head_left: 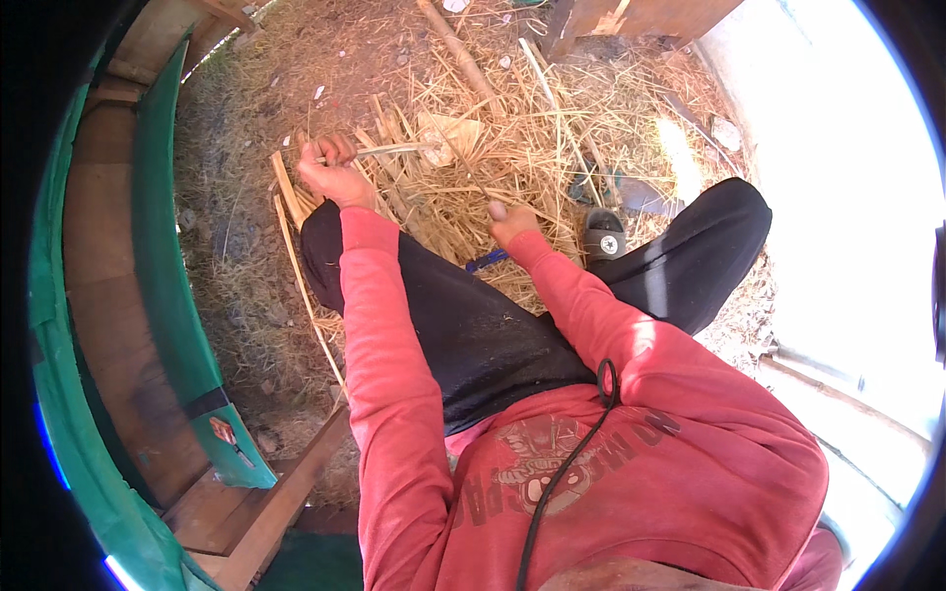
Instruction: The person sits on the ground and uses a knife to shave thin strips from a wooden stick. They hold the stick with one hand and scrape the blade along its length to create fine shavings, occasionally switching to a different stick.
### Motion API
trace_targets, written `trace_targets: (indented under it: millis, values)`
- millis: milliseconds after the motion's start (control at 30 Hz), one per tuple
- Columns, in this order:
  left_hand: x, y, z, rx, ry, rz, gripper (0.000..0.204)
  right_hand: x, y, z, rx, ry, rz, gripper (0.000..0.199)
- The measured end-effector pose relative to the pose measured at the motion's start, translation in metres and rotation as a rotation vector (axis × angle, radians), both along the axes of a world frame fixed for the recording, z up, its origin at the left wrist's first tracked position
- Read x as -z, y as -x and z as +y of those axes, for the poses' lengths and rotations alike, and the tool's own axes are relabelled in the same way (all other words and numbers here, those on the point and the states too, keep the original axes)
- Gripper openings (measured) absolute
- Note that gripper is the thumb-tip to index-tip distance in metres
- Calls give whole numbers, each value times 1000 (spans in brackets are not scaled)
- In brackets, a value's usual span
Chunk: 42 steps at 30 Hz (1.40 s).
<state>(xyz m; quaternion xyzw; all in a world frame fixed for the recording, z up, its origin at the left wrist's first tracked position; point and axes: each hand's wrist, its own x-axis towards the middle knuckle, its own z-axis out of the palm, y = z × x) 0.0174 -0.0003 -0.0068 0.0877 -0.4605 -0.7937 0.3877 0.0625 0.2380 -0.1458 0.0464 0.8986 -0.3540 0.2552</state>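
Note:
My left hand (335,172) is closed around one end of a thin pale wooden stick (392,150). The stick points right, and its far end lies over a pale wooden block (449,136) on the ground. Lower and to the right, my right hand (510,223) grips a slim dark blade-like tool (471,173). It slants up and left toward the block; its exact kind is too thin to make out. Wood shavings (448,207) lie in a heap between and below my hands. A blue object (487,260) rests on them near my right wrist.
Split wooden strips (288,187) lie beside my left knee. A round pole (461,54) lies beyond the block. A sandal (604,236) is on my foot. A green-edged wooden structure (158,236) stands at left, a pale wall (818,197) at right, and a wooden board (641,18) at the far side.

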Motion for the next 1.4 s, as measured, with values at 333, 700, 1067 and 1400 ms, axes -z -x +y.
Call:
trace_targets:
  millis: [333, 700, 1067, 1400]
  values:
    - [-10, 7, 12, -106, 38, -75, 44, -5, -17, -5, 49, 431, 191, 22]
    - [-12, 10, 29, -90, 25, -84, 44, -33, 8, -18, 67, 636, 125, 20]
    - [-8, 12, 27, 2, 122, 15, 50, 7, -16, 7, 225, 319, -543, 14]
    - [-4, 27, 55, 48, 294, -44, 50, -45, 11, -11, 74, 1033, 81, 14]
